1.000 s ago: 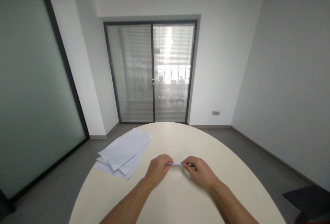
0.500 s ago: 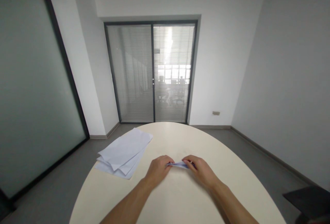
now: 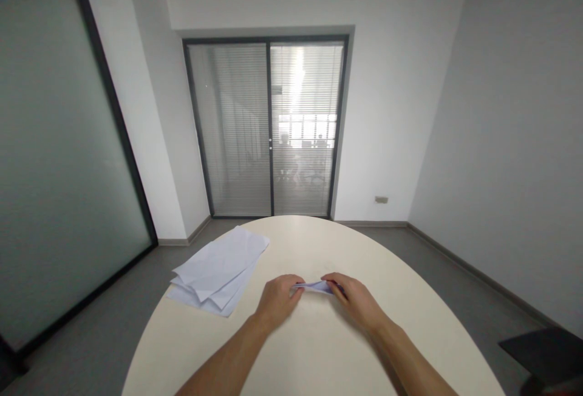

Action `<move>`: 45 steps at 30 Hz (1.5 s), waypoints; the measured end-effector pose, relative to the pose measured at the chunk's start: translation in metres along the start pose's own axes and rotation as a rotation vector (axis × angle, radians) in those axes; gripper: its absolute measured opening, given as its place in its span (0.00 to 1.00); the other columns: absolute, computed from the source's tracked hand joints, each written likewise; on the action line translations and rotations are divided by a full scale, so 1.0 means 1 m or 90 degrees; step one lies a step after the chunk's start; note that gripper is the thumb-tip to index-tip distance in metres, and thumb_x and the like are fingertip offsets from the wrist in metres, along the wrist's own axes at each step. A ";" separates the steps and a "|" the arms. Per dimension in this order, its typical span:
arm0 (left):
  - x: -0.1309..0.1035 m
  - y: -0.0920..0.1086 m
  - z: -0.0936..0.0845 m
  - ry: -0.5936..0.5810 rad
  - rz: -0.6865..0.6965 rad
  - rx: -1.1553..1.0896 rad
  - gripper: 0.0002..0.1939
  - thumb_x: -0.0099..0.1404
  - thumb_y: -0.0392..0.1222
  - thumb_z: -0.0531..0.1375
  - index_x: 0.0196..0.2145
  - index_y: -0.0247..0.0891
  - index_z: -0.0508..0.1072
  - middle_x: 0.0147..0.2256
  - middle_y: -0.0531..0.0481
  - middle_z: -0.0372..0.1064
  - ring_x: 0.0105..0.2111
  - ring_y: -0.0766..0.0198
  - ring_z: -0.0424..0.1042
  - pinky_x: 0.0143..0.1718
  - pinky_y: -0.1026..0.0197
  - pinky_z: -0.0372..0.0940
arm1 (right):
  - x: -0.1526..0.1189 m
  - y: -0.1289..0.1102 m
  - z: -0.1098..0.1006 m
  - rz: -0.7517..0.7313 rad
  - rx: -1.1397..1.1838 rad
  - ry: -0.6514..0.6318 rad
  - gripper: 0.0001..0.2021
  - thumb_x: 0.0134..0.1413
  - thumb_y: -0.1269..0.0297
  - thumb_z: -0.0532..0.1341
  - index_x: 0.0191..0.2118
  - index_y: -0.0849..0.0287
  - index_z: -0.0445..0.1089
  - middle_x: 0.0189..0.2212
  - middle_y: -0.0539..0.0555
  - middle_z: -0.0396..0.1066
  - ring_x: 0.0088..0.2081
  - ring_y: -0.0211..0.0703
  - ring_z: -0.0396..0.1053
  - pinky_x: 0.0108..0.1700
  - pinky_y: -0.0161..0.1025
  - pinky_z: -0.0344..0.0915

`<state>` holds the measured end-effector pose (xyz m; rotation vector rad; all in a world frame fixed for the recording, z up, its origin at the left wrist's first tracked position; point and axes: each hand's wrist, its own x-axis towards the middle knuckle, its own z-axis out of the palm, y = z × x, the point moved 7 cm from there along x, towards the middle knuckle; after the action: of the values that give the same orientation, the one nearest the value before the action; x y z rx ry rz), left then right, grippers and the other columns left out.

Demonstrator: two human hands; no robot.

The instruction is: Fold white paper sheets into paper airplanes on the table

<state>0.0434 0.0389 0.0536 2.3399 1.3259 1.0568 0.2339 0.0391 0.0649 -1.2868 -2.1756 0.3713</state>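
Observation:
A small folded piece of paper [image 3: 316,286], white with a bluish shade, is stretched between my two hands above the round table [image 3: 310,347]. My left hand [image 3: 279,302] pinches its left end between thumb and fingers. At the other end, my right hand [image 3: 353,299] grips the paper, its thumb on the near side. Both hands cover parts of the paper, so its full shape is hidden. To the left of my left hand lies a loose stack of white paper sheets [image 3: 223,265], slightly fanned out.
Past the table's far edge stands a glass door with blinds [image 3: 273,129]. A frosted glass panel [image 3: 59,153] is on the left. At the lower right is a dark flat object [image 3: 544,353], partly cut off by the picture's edge.
The folded paper has tilted and shows a little more of its face near my right hand. My left hand has shifted very slightly left; the stack has not moved.

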 end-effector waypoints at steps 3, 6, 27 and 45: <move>0.001 -0.001 -0.001 -0.005 -0.017 0.014 0.10 0.65 0.39 0.56 0.40 0.45 0.77 0.40 0.55 0.77 0.40 0.62 0.73 0.45 0.64 0.63 | -0.001 -0.005 -0.001 0.011 0.004 -0.011 0.19 0.64 0.53 0.48 0.47 0.52 0.73 0.45 0.54 0.76 0.46 0.47 0.72 0.49 0.42 0.66; 0.001 -0.002 -0.002 -0.009 -0.034 0.031 0.10 0.66 0.40 0.56 0.39 0.45 0.77 0.38 0.54 0.77 0.39 0.62 0.73 0.43 0.64 0.63 | -0.003 -0.010 -0.003 0.023 0.009 -0.028 0.18 0.62 0.52 0.51 0.47 0.52 0.73 0.45 0.54 0.76 0.45 0.47 0.72 0.48 0.41 0.66; 0.001 -0.016 -0.002 0.022 -0.081 0.068 0.09 0.68 0.41 0.54 0.42 0.43 0.74 0.38 0.51 0.74 0.40 0.61 0.71 0.43 0.62 0.61 | -0.004 0.020 -0.003 0.081 -0.097 -0.053 0.14 0.58 0.60 0.54 0.46 0.51 0.73 0.41 0.53 0.77 0.43 0.48 0.73 0.43 0.39 0.64; 0.001 -0.029 -0.001 0.077 -0.101 0.021 0.16 0.69 0.40 0.51 0.52 0.42 0.71 0.49 0.49 0.73 0.47 0.61 0.70 0.54 0.59 0.62 | -0.006 0.015 -0.005 0.072 -0.058 -0.050 0.15 0.57 0.60 0.55 0.49 0.50 0.70 0.44 0.53 0.76 0.46 0.49 0.72 0.46 0.41 0.65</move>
<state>0.0250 0.0555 0.0392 2.1815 1.5556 1.1505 0.2496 0.0408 0.0592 -1.4725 -2.2130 0.3779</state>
